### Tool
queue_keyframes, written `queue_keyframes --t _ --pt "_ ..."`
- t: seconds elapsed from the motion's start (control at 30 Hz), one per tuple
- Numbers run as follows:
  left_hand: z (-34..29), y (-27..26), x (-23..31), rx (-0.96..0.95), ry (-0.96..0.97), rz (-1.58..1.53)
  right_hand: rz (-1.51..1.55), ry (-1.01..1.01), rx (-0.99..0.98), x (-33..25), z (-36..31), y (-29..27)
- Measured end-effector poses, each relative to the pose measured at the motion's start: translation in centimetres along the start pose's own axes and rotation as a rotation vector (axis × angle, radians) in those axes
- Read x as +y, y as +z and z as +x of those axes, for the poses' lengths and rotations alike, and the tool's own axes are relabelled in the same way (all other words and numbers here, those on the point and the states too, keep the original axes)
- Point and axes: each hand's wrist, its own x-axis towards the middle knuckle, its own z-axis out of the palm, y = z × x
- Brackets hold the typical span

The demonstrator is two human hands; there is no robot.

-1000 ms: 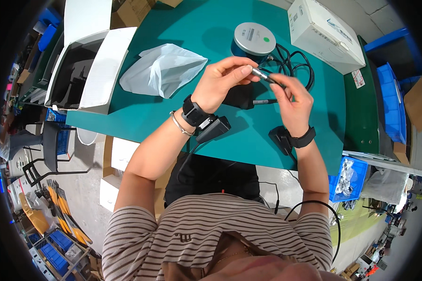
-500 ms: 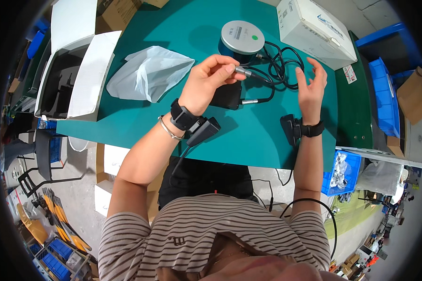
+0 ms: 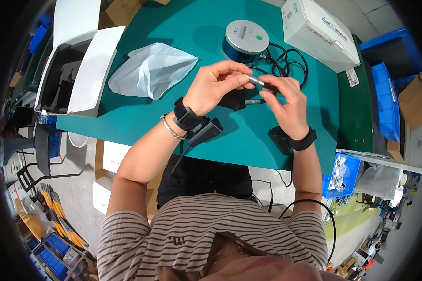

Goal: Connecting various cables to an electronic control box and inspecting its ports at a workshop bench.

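Between the fingertips of my left hand is the silver end of a metal cable connector. My right hand closes on the connector's black tail, its fingers slightly smeared by motion. Under the hands a black box is partly covered, with a second silver plug at its right side. Behind them stands a round device with a silver top, a dark blue side and a green dot. A black cable loops to the right of it.
A white plastic bag lies left on the green table. Beyond it stands an open white box with dark lining. A closed white box sits at the back right. Blue bins are off the table's right side.
My right hand has come in from the right, from open and apart to closing on the connector's tail. My left hand, holding the connector, has shifted slightly right and down.
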Motion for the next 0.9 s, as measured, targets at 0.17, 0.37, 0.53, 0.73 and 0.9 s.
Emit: queue_keyframes --t 0.17,0.37,0.53,0.73,0.9 --pt "-0.3 0.5 0.3 -0.027 0.063 -0.029 0.103 0.098 0.13 -0.3 -0.3 0.9" --pt "-0.4 0.5 0.5 -0.031 0.035 -0.028 0.044 0.066 0.182 -0.6 -0.5 1.0" --pt "-0.4 0.5 0.4 -0.029 0.019 -0.026 -0.052 -0.07 0.211 -0.2 -0.4 1.1" --pt "-0.4 0.7 -0.2 -0.013 0.045 0.004 -0.102 -0.061 0.216 0.0 -0.6 1.3" --pt "-0.3 0.6 -0.5 0.009 0.063 -0.047 -0.048 0.088 0.163 -0.7 -0.7 1.5"
